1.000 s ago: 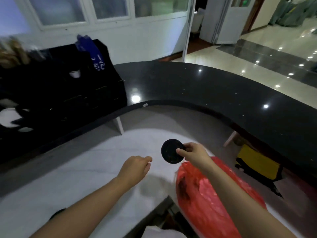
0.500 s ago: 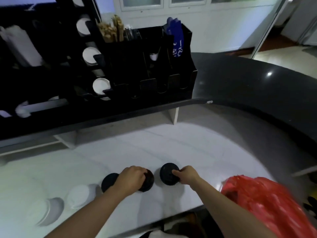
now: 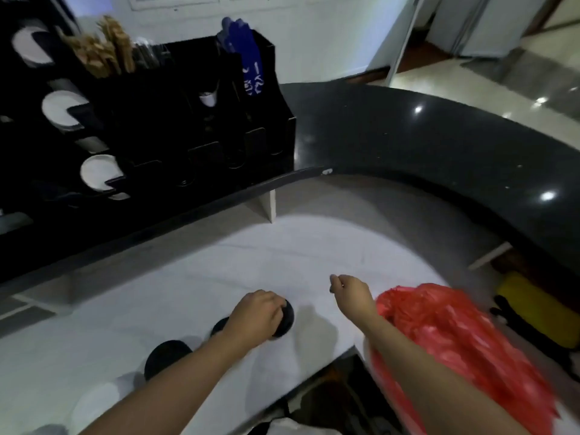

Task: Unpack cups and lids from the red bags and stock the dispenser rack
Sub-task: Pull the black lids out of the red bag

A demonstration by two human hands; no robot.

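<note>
My left hand rests curled over a stack of black lids on the white lower counter. Another black lid stack stands to its left, and a white lid stack lies further left near the frame's bottom edge. My right hand hovers above the counter with loosely curled fingers and holds nothing. A red plastic bag lies under my right forearm at the counter's right end. The black dispenser rack stands at the upper left with white cups or lids showing in its round slots.
A dark curved upper counter wraps around the back and right. The rack's top holds wooden stirrers and a blue packet. A yellow and black object sits on the floor at right.
My right hand has let go of the black lid it carried and moved right, empty. My left hand stays on the lid stack. The view has swung slightly right.
</note>
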